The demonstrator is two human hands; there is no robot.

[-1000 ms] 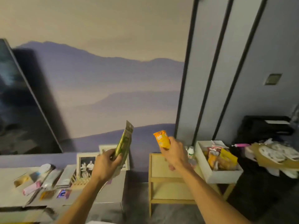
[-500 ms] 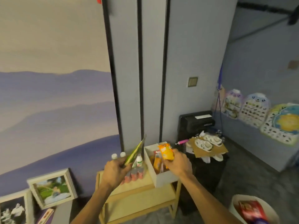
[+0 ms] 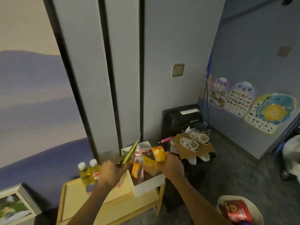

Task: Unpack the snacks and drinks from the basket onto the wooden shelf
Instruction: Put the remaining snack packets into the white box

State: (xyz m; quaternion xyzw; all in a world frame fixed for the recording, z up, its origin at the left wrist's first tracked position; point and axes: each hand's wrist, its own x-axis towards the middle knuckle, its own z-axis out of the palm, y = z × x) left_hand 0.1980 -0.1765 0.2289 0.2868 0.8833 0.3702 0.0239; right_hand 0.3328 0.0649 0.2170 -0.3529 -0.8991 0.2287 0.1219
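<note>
Over the pale wooden shelf (image 3: 76, 197), left hand (image 3: 112, 172) pinches a flat green-yellow snack packet (image 3: 130, 152), right hand (image 3: 172, 168) grips an orange snack pouch (image 3: 158, 154) above the white box basket (image 3: 146, 185), which looks mostly full, only two yellow drink bottles (image 3: 88, 173) out.

1. The basket (image 3: 146, 184) sits on the right end of the wooden shelf (image 3: 76, 202), packets inside.
2. The left hand (image 3: 112, 173) grips a green packet (image 3: 130, 152) over the basket's left rim.
3. The right hand (image 3: 172, 167) grips an orange packet (image 3: 158, 153) over the basket's right side.
4. Two yellow bottles (image 3: 85, 174) stand on the shelf, left of the basket.
</note>
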